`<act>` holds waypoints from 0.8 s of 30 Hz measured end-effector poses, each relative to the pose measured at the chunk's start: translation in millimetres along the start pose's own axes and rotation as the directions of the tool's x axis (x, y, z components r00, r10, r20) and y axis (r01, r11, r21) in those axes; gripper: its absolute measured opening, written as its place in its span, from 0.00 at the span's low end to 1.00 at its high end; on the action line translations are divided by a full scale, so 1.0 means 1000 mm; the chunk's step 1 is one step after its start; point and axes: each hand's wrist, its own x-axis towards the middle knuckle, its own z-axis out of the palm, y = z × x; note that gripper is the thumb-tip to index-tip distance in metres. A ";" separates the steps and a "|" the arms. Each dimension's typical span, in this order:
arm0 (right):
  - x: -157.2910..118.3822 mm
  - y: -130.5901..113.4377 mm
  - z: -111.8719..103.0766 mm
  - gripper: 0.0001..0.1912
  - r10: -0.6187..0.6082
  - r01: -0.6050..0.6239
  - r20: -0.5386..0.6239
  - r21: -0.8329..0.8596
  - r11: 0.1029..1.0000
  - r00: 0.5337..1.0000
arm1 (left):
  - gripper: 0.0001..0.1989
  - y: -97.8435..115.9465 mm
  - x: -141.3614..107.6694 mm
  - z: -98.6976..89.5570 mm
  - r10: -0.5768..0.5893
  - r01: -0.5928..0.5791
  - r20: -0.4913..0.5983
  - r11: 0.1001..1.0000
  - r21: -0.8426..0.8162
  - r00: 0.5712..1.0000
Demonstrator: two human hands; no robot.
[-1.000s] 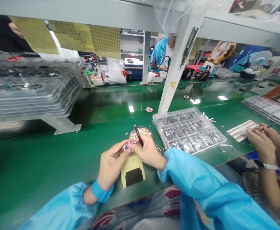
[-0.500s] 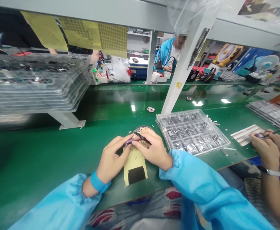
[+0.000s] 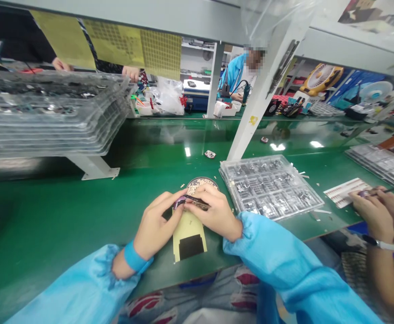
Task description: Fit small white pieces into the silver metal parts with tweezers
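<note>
My left hand, with a blue band at the wrist, pinches a small purple part between thumb and fingers. My right hand is closed on dark tweezers, whose tips point left to the purple part. Both hands meet above a yellow sheet that has a black rectangle at its near end. Just behind the fingers is a round dish of small pale pieces, partly covered by my right hand. The exact contact of the tips is too small to make out.
Right of my hands lie stacked clear trays of small parts, beside a white post. More stacked trays stand at left. A small device lies farther back. A co-worker's hands work at far right.
The tweezers have swung lower in my right hand and now lie flatter, and the right fingers have curled slightly. My left hand still pinches the purple part in nearly the same place.
</note>
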 end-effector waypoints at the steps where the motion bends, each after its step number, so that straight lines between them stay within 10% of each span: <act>1: 0.000 0.001 0.000 0.05 0.001 -0.001 0.009 0.000 1.000 1.000 | 0.19 -0.001 0.000 0.000 0.002 -0.002 0.007 1.000 0.007 1.000; 10: 0.001 0.004 -0.003 0.03 0.097 -0.097 0.113 -0.012 0.995 0.989 | 0.15 -0.009 0.001 0.000 0.002 -0.004 0.048 0.999 0.041 0.999; 18: -0.005 0.012 -0.027 0.08 0.253 -0.239 -0.004 -0.348 0.907 0.967 | 0.15 -0.025 0.014 -0.006 -0.175 0.176 -0.036 0.983 0.044 0.984; 24: -0.012 0.014 -0.026 0.06 0.221 -0.224 -0.046 -0.302 0.926 0.974 | 0.17 -0.053 0.031 -0.009 -0.210 0.216 -0.087 0.974 0.071 0.974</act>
